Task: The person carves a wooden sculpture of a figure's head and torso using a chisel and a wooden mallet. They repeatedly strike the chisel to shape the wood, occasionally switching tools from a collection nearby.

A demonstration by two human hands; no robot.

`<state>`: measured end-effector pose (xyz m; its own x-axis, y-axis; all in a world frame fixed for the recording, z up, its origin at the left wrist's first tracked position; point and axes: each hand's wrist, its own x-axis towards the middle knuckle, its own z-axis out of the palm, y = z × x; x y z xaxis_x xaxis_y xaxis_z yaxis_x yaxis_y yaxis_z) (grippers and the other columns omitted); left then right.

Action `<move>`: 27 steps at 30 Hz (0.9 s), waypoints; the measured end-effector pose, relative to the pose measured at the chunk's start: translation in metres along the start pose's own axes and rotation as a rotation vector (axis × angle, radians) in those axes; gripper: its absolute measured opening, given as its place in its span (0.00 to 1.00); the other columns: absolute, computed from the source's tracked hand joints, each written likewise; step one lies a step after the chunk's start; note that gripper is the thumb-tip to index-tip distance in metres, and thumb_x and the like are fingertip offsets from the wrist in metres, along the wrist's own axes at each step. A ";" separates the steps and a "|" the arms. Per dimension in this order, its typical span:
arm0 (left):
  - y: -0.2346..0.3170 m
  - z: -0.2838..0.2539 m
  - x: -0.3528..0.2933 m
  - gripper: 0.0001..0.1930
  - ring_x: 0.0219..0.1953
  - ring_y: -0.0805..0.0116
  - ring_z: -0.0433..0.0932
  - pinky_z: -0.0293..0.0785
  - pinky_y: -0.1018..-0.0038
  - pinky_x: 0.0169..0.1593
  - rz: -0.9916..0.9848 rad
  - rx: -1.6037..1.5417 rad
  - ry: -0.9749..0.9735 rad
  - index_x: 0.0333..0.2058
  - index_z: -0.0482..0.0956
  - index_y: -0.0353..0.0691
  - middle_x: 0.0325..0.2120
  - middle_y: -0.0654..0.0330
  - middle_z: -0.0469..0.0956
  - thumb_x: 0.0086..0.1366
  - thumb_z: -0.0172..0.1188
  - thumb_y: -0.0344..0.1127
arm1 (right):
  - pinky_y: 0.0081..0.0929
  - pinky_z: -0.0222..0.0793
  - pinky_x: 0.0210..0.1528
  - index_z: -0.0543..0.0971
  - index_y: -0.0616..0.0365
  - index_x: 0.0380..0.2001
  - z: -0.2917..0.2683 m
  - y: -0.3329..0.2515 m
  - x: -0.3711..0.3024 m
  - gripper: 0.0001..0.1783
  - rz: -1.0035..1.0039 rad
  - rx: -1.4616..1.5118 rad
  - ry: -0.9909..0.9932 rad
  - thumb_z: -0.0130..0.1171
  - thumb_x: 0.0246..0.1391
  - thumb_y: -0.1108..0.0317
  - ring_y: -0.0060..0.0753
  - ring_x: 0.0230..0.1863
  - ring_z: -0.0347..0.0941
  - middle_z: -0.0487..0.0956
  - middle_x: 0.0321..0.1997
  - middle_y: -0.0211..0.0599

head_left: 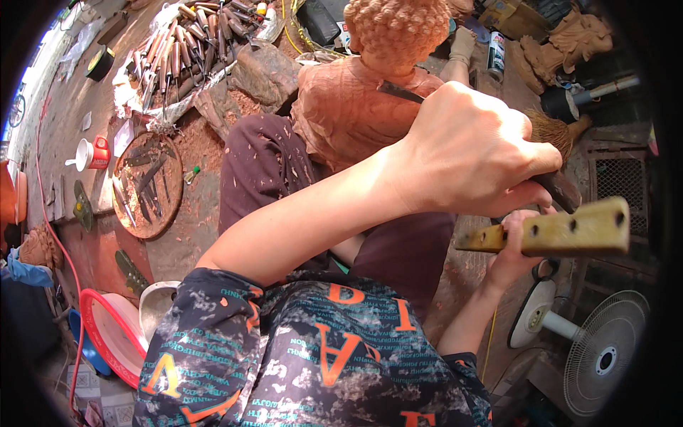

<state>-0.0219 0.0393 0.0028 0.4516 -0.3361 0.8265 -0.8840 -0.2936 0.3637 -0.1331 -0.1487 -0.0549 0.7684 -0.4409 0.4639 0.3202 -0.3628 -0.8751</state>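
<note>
A carved reddish wooden figure [341, 107] with a curly-textured head stands between my knees, its draped body toward me. My left hand [477, 153] reaches across to the right, fingers wrapped round a chisel. The dark chisel blade [400, 92] points up and left, over the figure's shoulder; whether its tip touches the wood I cannot tell. The chisel's dark wooden handle [560, 191] sticks out below that fist. Lower right, my right hand [518, 242] is closed around a yellowish wooden bar [580, 228] with dark round holes, held near the handle's end.
Many wooden-handled chisels [188, 53] lie heaped at the far left. A round tray [174, 203] holds several blades and shavings. A red and white cup [92, 153] and a red-rimmed basin [107, 331] are at left. A fan [605, 359] and spray can [496, 55] stand at right.
</note>
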 end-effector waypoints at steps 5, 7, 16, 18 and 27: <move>0.001 -0.005 0.002 0.14 0.21 0.63 0.78 0.68 0.67 0.19 -0.004 -0.017 0.051 0.24 0.78 0.53 0.15 0.64 0.73 0.45 0.66 0.53 | 0.23 0.66 0.42 0.63 0.63 0.52 0.002 -0.001 0.001 0.25 -0.087 -0.269 -0.033 0.57 0.50 0.81 0.22 0.33 0.66 0.71 0.32 0.32; -0.007 -0.007 0.001 0.13 0.21 0.63 0.78 0.68 0.67 0.19 -0.015 0.014 0.091 0.24 0.78 0.53 0.15 0.64 0.73 0.46 0.65 0.53 | 0.22 0.66 0.41 0.63 0.63 0.54 0.005 -0.003 0.001 0.26 -0.056 -0.156 -0.006 0.56 0.51 0.81 0.23 0.35 0.67 0.71 0.32 0.32; 0.011 -0.005 0.002 0.16 0.19 0.61 0.77 0.70 0.67 0.20 0.036 -0.104 0.005 0.20 0.74 0.48 0.14 0.61 0.72 0.45 0.66 0.52 | 0.38 0.61 0.63 0.53 0.63 0.63 0.009 0.000 -0.009 0.40 0.005 -0.076 0.253 0.56 0.45 0.80 0.36 0.58 0.65 0.65 0.60 0.44; 0.007 -0.005 0.002 0.16 0.19 0.61 0.77 0.70 0.66 0.20 0.027 -0.075 0.020 0.20 0.75 0.48 0.14 0.61 0.72 0.45 0.66 0.52 | 0.36 0.64 0.60 0.54 0.64 0.62 0.007 -0.009 -0.003 0.39 0.047 -0.005 0.186 0.55 0.45 0.80 0.36 0.55 0.67 0.67 0.57 0.45; 0.005 0.000 0.005 0.17 0.19 0.60 0.78 0.69 0.66 0.20 -0.044 -0.057 0.063 0.21 0.76 0.47 0.13 0.61 0.74 0.47 0.65 0.54 | 0.21 0.66 0.43 0.73 0.65 0.43 0.008 -0.020 -0.002 0.16 -0.079 -0.346 0.065 0.59 0.48 0.79 0.21 0.36 0.67 0.72 0.34 0.30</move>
<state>-0.0242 0.0364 0.0089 0.4828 -0.2664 0.8342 -0.8700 -0.2547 0.4222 -0.1367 -0.1336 -0.0398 0.7082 -0.4479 0.5457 0.1616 -0.6496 -0.7429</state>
